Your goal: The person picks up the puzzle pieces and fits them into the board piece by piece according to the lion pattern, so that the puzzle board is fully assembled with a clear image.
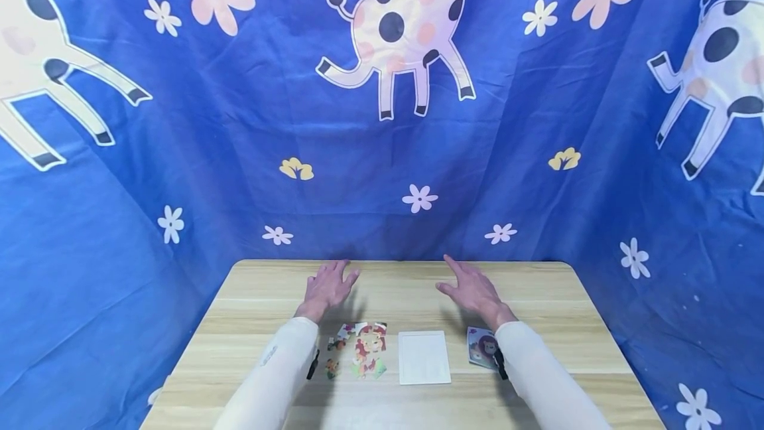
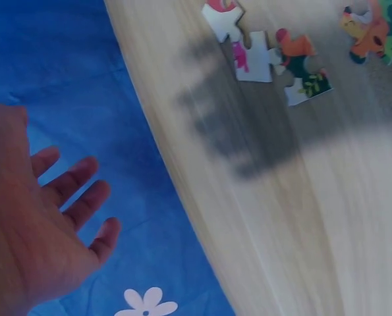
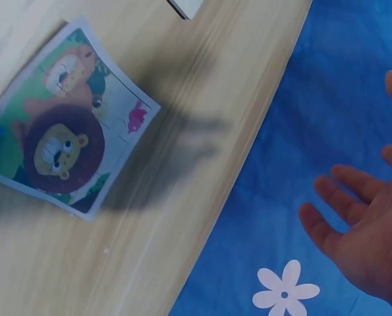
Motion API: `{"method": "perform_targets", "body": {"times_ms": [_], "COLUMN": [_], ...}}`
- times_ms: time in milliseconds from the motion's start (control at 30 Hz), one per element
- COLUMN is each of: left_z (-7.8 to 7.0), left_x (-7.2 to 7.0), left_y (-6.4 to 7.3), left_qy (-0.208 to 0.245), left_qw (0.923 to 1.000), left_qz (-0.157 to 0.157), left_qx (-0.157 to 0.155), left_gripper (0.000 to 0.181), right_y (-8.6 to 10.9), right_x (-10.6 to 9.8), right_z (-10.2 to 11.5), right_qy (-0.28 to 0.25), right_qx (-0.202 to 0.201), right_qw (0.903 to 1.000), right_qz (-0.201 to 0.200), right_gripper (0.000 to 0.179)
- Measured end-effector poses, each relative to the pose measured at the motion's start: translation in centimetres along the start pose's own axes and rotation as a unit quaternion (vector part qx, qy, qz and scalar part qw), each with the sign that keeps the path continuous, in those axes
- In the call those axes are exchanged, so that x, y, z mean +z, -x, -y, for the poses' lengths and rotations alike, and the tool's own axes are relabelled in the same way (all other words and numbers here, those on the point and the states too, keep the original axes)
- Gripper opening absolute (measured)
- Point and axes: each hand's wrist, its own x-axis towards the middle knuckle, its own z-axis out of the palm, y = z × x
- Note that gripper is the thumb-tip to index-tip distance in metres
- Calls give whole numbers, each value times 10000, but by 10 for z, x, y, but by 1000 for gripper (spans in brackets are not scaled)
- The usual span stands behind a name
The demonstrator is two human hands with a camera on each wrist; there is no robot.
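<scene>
Pale wood surface [image 1: 549, 304] in the head view: both hands hover open over its far half, fingers spread, holding nothing. The left hand [image 1: 327, 287] is beyond the loose puzzle pieces [image 1: 361, 349], which lie nearer the person, beside that forearm. The white tray [image 1: 424, 357] sits between the arms; the lion card [image 1: 482, 346] lies by the right wrist, partly hidden by the sleeve. The right hand [image 1: 474, 290] is just as far forward.

Left wrist view: palm [image 2: 31, 230] open, with a few pieces [image 2: 268, 62] cut off at the top edge.

Right wrist view: open fingers [image 3: 354, 224], the card [image 3: 64, 151] whole, motion blur throughout.
</scene>
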Motion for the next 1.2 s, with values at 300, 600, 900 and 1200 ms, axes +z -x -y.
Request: {"method": "perform_targets", "body": {"times_ms": [300,600,900,1200], "left_z": [9,14,20,32], "left_x": [13,23,29,37], "left_y": [5,11,18,28], "left_qy": [32,-216,-178,-158], "left_qw": [9999,9991,9986,9971], "left_qz": [158,367,505,733], "left_qx": [-55,-56,-33,-85], "left_gripper": [57,55,50,41], "right_y": [9,16,20,28], "right_x": [11,19,29,42], "right_z": [-1,-2,-5,-6], "right_qy": [-85,-229,-208,-239], "right_qx": [38,97,17,-220], "right_qw": [9999,9995,9995,9985], "right_qz": [113,182,232,450], "right_gripper": [75,74,71,66]}}
